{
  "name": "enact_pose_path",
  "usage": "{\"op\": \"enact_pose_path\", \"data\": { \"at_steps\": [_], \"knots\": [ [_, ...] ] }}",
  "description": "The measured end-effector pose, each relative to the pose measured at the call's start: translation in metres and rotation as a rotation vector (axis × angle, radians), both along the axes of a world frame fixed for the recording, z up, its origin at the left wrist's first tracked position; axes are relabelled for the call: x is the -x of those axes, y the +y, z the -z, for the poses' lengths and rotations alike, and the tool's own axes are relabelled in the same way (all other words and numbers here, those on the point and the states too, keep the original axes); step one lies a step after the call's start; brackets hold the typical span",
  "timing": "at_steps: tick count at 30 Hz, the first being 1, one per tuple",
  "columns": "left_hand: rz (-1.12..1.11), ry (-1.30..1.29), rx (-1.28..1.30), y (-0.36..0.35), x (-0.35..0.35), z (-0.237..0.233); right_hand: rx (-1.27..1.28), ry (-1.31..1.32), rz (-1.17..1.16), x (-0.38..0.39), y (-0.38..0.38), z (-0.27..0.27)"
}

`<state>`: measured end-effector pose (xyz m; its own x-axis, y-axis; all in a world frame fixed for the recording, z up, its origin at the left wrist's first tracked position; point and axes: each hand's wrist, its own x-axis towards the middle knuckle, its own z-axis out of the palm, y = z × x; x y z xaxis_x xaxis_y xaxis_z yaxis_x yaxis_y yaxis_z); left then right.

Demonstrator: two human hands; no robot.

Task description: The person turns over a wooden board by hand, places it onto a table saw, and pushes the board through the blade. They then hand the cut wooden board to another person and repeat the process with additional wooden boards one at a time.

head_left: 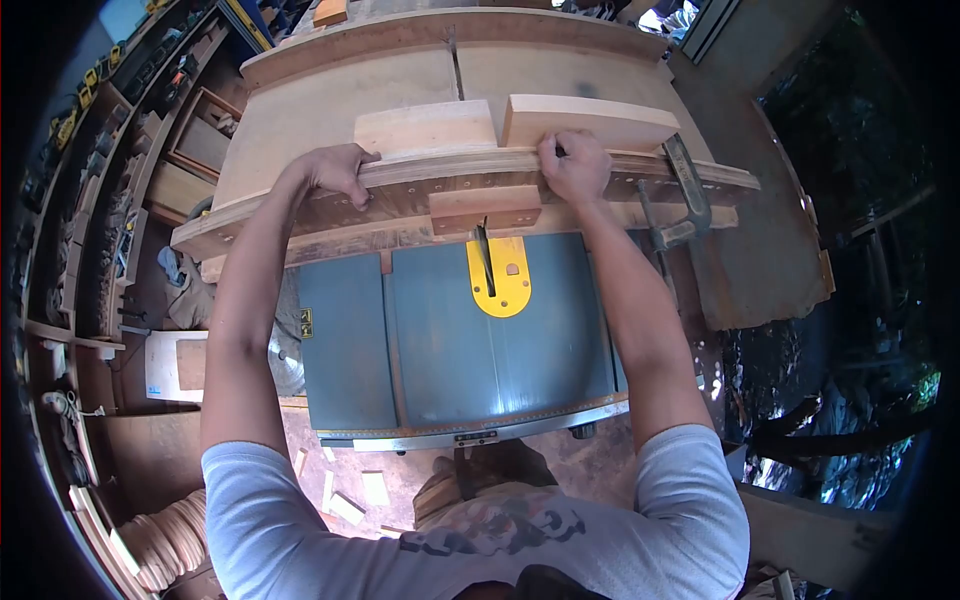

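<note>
Both hands are found at the layered fence [420, 186], which runs crosswise over the far part of the blue-grey saw table [440, 340]. The left hand [338, 175] straddles its top edge toward the left end, partly spread, one digit down the near face and another along the top. The right hand [577, 167] is curled in a loose fist at the top edge, right of the middle, in front of the right pale board [620, 122]; what its fingertips pinch cannot be told.

The left pale board [425, 128] lies behind the fence, between the hands and apart from both. A reddish wood block [486, 209] sits on the near face, between the hands. The saw blade [485, 258] stands just on the near side of this block, in the slot of the yellow insert [514, 290]. A metal clamp [688, 195] is noted at the fence's right portion, beside the right pale board's end. Beyond the boards, the wooden sled base [380, 90] extends to a far rail [570, 38]
</note>
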<state>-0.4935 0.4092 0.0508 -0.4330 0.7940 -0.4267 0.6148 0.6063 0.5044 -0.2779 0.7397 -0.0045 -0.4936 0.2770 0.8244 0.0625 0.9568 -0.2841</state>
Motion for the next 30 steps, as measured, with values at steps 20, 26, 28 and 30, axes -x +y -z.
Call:
{"op": "enact_pose_path", "data": {
  "at_steps": [20, 26, 28, 30],
  "knots": [
    [-0.016, -0.009, 0.193, -0.112, -0.288, -0.033, 0.181, -0.097, -0.200, -0.279, -0.127, -0.021],
    [-0.219, 0.353, -0.585, -0.185, -0.381, -0.017, 0.204, -0.170, -0.219, -0.334, -0.147, -0.027],
    [-0.653, 0.203, -1.160, -0.236, -0.425, 0.035, 0.174, -0.174, -0.182, -0.333, -0.147, -0.024],
    [-1.165, 0.234, -1.304, -0.289, -0.472, 0.115, 0.158, -0.156, -0.152, -0.327, -0.148, -0.020]
  ]
}}
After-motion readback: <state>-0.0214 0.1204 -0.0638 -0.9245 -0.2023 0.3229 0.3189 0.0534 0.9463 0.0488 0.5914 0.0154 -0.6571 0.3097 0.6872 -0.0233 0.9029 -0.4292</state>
